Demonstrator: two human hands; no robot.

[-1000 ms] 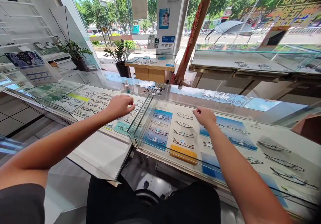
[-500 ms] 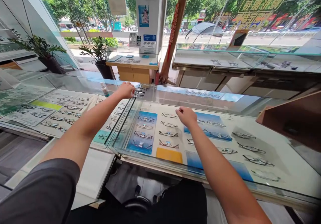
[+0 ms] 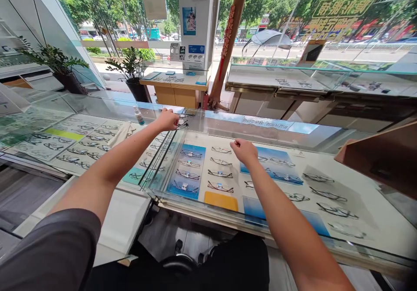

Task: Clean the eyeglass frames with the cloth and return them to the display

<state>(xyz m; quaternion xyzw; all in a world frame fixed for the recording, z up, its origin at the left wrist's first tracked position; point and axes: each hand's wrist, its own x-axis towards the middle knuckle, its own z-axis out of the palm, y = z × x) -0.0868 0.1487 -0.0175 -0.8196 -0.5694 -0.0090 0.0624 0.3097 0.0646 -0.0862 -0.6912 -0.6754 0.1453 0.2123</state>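
My left hand [image 3: 168,120] reaches across the glass counter, its fingers closed on a pair of eyeglasses [image 3: 183,124] at the counter's far side. Another pair [image 3: 186,115] shows just behind it on the glass. My right hand [image 3: 245,151] is curled into a loose fist above the right part of the counter, with nothing visible in it. Left of my left hand stands a small spray bottle [image 3: 139,115], and a pale cloth [image 3: 121,134] lies nearby. Beneath the glass, rows of eyeglasses [image 3: 220,174] rest on white, with others on blue panels [image 3: 202,152].
A yellow panel [image 3: 220,200] lies inside the display case. The case's glass front edge [image 3: 208,210] runs before me. At the right a brown board-like object [image 3: 378,158] juts over the counter. Potted plants [image 3: 133,76] and more display cases [image 3: 280,80] stand beyond.
My left hand and the eyeglasses in it have moved slightly right and nearer, apart from the pair behind. My right hand stays nearly still.
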